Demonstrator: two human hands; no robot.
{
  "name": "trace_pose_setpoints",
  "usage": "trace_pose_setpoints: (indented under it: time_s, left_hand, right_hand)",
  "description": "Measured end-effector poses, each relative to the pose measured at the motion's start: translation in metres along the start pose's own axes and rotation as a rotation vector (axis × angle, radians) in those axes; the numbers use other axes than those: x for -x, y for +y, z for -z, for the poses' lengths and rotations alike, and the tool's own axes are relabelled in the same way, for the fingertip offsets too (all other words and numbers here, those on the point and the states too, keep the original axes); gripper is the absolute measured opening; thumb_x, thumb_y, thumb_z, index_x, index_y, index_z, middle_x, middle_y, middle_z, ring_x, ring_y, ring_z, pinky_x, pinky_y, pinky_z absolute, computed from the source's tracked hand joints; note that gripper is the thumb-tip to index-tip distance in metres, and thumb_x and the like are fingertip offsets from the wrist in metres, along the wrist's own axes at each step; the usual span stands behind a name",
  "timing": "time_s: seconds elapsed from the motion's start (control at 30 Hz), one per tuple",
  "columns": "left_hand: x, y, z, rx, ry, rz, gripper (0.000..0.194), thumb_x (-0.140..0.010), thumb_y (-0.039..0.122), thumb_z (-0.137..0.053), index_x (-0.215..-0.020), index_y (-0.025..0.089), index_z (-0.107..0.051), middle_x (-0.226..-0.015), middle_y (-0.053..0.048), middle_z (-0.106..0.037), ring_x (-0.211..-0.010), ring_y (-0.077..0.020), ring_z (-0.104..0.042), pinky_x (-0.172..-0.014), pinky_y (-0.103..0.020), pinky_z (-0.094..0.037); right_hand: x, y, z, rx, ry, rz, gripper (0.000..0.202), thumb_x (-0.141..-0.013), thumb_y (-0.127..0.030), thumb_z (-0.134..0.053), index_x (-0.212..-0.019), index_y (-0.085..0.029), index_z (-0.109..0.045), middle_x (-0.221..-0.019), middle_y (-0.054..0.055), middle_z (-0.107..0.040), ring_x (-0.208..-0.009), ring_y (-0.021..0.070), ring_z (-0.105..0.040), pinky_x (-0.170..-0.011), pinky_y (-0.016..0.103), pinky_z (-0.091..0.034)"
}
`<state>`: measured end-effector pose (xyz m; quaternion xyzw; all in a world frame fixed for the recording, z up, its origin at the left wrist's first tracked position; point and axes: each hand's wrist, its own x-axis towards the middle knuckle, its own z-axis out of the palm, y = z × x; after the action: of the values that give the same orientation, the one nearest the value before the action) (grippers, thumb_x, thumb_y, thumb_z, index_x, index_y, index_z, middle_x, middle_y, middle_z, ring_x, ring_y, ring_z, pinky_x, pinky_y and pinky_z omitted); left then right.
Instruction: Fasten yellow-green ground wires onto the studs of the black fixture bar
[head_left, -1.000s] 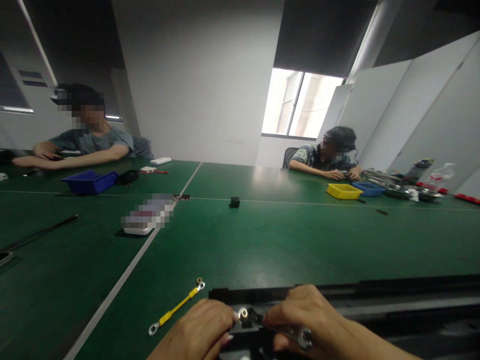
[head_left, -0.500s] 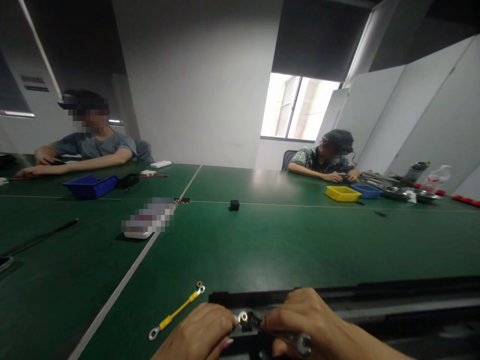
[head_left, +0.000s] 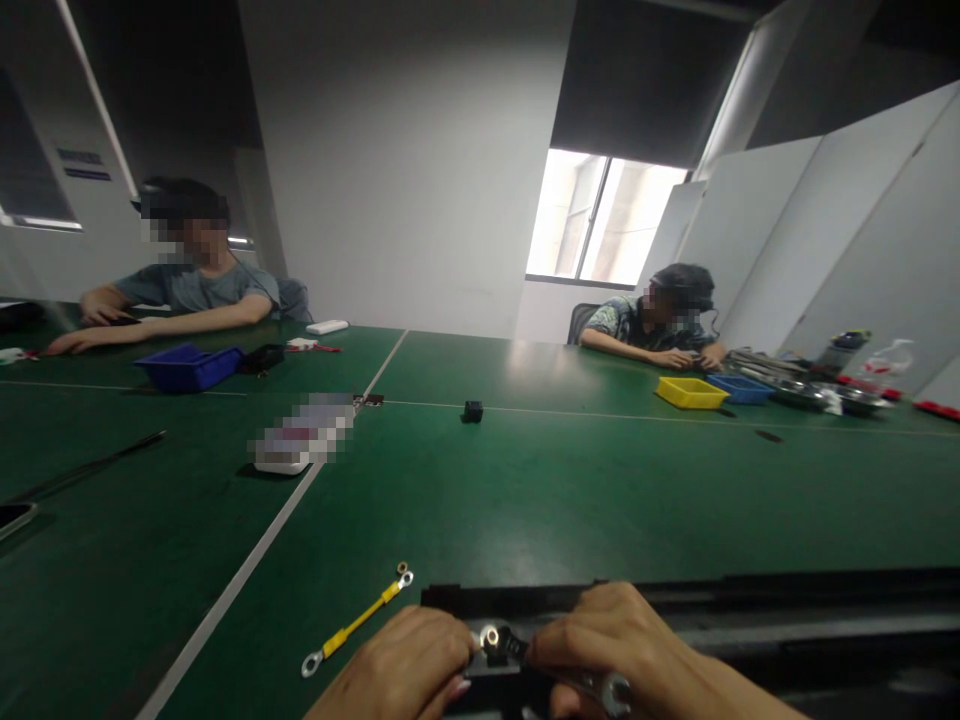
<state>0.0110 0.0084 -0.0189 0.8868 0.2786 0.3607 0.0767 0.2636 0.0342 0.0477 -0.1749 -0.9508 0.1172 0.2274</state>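
At the left end of a long black rail-like housing (head_left: 720, 632), both my hands are at work. My right hand (head_left: 615, 640) is closed around a metal wrench (head_left: 616, 692); its open jaw sticks out below the palm, and the dark other end lies close by a brass nut (head_left: 492, 636). My left hand (head_left: 405, 655) is closed, fingertips at a silver ring terminal (head_left: 478, 640) under the nut. What else those fingers hold is hidden. A short yellow cable (head_left: 360, 620) with a ring terminal at each end lies left of the housing, a loose nut (head_left: 402, 568) by its upper end.
Farther off on the green table (head_left: 600, 500) are a small black block (head_left: 472, 411), a white device (head_left: 300, 440), a blue bin (head_left: 187, 370), a yellow bin (head_left: 690, 393) and another blue bin (head_left: 739, 389). Two people sit across, at left (head_left: 202, 290) and right (head_left: 637, 335).
The view has shifted slightly to the left. My hands keep almost the same pose on the nut and wrench; the wrench's free end has moved slightly right.
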Motion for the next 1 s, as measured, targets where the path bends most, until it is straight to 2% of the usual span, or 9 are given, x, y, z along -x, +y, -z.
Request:
trace_pose_setpoints:
  time_s: [0.17, 0.3, 0.33, 0.4, 0.57, 0.83, 0.9, 0.93, 1.0]
  left_hand:
    - [-0.006, 0.008, 0.011, 0.012, 0.018, -0.018, 0.034, -0.103, 0.032, -0.023, -0.103, 0.018, -0.055, -0.086, -0.005, -0.067, -0.079, -0.0173, -0.065, -0.074, -0.024, -0.054]
    - [-0.012, 0.017, 0.024, 0.003, -0.126, 0.076, 0.030, -0.103, 0.029, -0.028, -0.107, 0.018, -0.056, -0.094, -0.006, -0.067, -0.089, -0.0181, -0.065, -0.082, -0.026, -0.053]
    - [-0.012, 0.017, 0.023, 0.005, -0.125, 0.078, 0.031, -0.103, 0.030, -0.027, -0.106, 0.019, -0.056, -0.095, -0.006, -0.067, -0.089, -0.0183, -0.065, -0.082, -0.027, -0.053]
    - [-0.009, 0.013, 0.018, 0.016, -0.028, 0.016, 0.035, -0.103, 0.033, -0.024, -0.104, 0.019, -0.056, -0.088, -0.005, -0.067, -0.082, -0.0173, -0.065, -0.075, -0.024, -0.054]
    - [-0.001, 0.002, 0.004, 0.014, -0.008, 0.032, 0.033, -0.103, 0.035, -0.026, -0.103, 0.020, -0.056, -0.089, -0.004, -0.067, -0.082, -0.0164, -0.065, -0.076, -0.022, -0.053]
    - [-0.009, 0.013, 0.019, 0.028, -0.023, 0.024, 0.032, -0.103, 0.034, -0.028, -0.106, 0.020, -0.057, -0.090, -0.004, -0.068, -0.083, -0.0164, -0.066, -0.077, -0.023, -0.054]
    - [-0.009, 0.015, 0.022, 0.027, -0.111, 0.094, 0.027, -0.102, 0.031, -0.033, -0.107, 0.020, -0.056, -0.096, -0.005, -0.068, -0.090, -0.0171, -0.065, -0.083, -0.024, -0.053]
    - [-0.009, 0.015, 0.021, 0.027, -0.116, 0.100, 0.026, -0.102, 0.030, -0.033, -0.107, 0.019, -0.056, -0.097, -0.005, -0.068, -0.092, -0.0178, -0.065, -0.084, -0.025, -0.053]
    - [-0.007, 0.013, 0.019, 0.040, -0.059, 0.045, 0.028, -0.102, 0.029, -0.030, -0.107, 0.019, -0.056, -0.095, -0.006, -0.068, -0.087, -0.0178, -0.066, -0.081, -0.025, -0.054]
  right_hand:
    - [0.002, 0.002, -0.001, -0.022, -0.039, -0.018, 0.037, -0.097, -0.048, -0.038, -0.098, -0.018, -0.060, -0.072, 0.000, -0.069, -0.057, 0.0118, -0.060, -0.054, 0.025, -0.036]
    - [0.003, 0.002, 0.000, -0.035, -0.086, -0.051, 0.039, -0.098, -0.049, -0.036, -0.101, -0.018, -0.059, -0.076, 0.002, -0.069, -0.062, 0.0129, -0.062, -0.056, 0.025, -0.037]
    - [0.002, 0.001, 0.001, -0.035, -0.091, -0.057, 0.041, -0.098, -0.050, -0.035, -0.102, -0.018, -0.060, -0.077, 0.002, -0.069, -0.063, 0.0132, -0.063, -0.057, 0.025, -0.038]
    - [0.000, 0.000, 0.002, -0.029, -0.096, -0.063, 0.045, -0.098, -0.051, -0.031, -0.101, -0.017, -0.061, -0.076, 0.003, -0.069, -0.063, 0.0137, -0.063, -0.056, 0.026, -0.038]
    - [-0.002, -0.003, 0.004, -0.013, -0.106, -0.066, 0.054, -0.099, -0.054, -0.023, -0.099, -0.016, -0.061, -0.073, 0.004, -0.069, -0.061, 0.0142, -0.063, -0.055, 0.026, -0.038]
    - [0.001, -0.001, 0.002, -0.022, -0.117, -0.059, 0.047, -0.099, -0.050, -0.026, -0.100, -0.017, -0.060, -0.073, 0.002, -0.068, -0.060, 0.0134, -0.060, -0.055, 0.026, -0.036]
    - [0.002, 0.000, 0.002, -0.024, -0.120, -0.061, 0.045, -0.099, -0.050, -0.027, -0.100, -0.018, -0.059, -0.074, 0.002, -0.067, -0.061, 0.0136, -0.059, -0.056, 0.026, -0.036]
    - [0.003, 0.000, 0.002, -0.026, -0.124, -0.063, 0.043, -0.099, -0.050, -0.029, -0.102, -0.018, -0.058, -0.075, 0.002, -0.067, -0.062, 0.0136, -0.059, -0.057, 0.026, -0.036]
    - [0.005, 0.001, 0.001, -0.029, -0.137, -0.074, 0.038, -0.099, -0.048, -0.033, -0.104, -0.019, -0.057, -0.079, 0.002, -0.068, -0.064, 0.0137, -0.059, -0.059, 0.026, -0.036]
